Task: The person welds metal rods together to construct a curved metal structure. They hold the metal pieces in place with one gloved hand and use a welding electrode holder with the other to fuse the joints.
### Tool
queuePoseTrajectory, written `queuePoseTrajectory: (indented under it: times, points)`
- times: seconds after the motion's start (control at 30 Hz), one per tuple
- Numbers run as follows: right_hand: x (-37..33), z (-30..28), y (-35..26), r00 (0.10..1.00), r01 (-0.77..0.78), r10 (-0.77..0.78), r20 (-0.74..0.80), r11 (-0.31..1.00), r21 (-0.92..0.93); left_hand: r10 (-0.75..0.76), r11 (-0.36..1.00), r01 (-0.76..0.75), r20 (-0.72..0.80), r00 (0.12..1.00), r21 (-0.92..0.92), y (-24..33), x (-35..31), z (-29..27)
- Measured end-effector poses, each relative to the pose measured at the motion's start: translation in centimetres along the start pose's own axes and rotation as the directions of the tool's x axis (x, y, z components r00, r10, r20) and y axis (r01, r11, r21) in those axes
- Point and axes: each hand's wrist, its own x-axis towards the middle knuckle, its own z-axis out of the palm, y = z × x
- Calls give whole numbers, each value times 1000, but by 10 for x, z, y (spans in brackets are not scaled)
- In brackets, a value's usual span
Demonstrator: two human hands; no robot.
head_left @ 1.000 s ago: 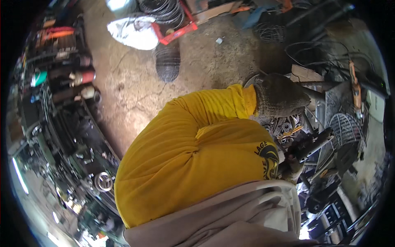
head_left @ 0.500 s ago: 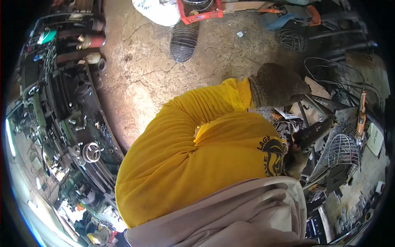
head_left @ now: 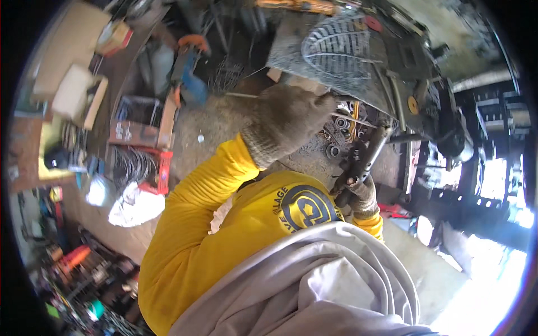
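Note:
My left hand (head_left: 288, 116), in a brown knitted glove, is closed around a thin metal rod (head_left: 358, 120), which sticks out on both sides of the fist. Lower and to the right, my right hand (head_left: 363, 197), also gloved, is closed at the lower end of a dark metal tube (head_left: 374, 148) with small holes along its side. The rod's right end lies close to the tube's upper part. Between the hands lie several loose metal parts, among them a ring (head_left: 333, 150). The fingers of my right hand are partly hidden.
Beyond my hands, a wire basket-like form (head_left: 339, 45) rests on a grey sheet (head_left: 286, 53). A blue and orange tool (head_left: 193, 78) lies at the far left, near a red crate (head_left: 162, 171) and a white sack (head_left: 137, 207). Dark metal framework (head_left: 465, 196) stands at right.
The view has swung to the right, so the crate and sack now appear at left. My right hand with the tube has come into sight, and the rod in my left hand now shows.

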Motion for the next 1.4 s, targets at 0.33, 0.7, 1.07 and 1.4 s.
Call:
queuePoseTrajectory:
  times: [0.33,0.7,1.07,1.4]
  points:
    - [-60,-87,24,772,556,-407,-488,804,209,173,957,-269,-534,828,-106,-41,88,43]
    - [-33,-30,50,567,575,-363,-739,817,39,344,460,-19,159,926,-888,-169,193,76]
    - [-21,81,88,378,553,-312,-872,831,-58,659,298,-663,-355,663,-686,-144,244,119]
    - [-21,82,96,277,373,-262,-924,916,-147,618,253,-754,-499,608,-606,-74,222,130]
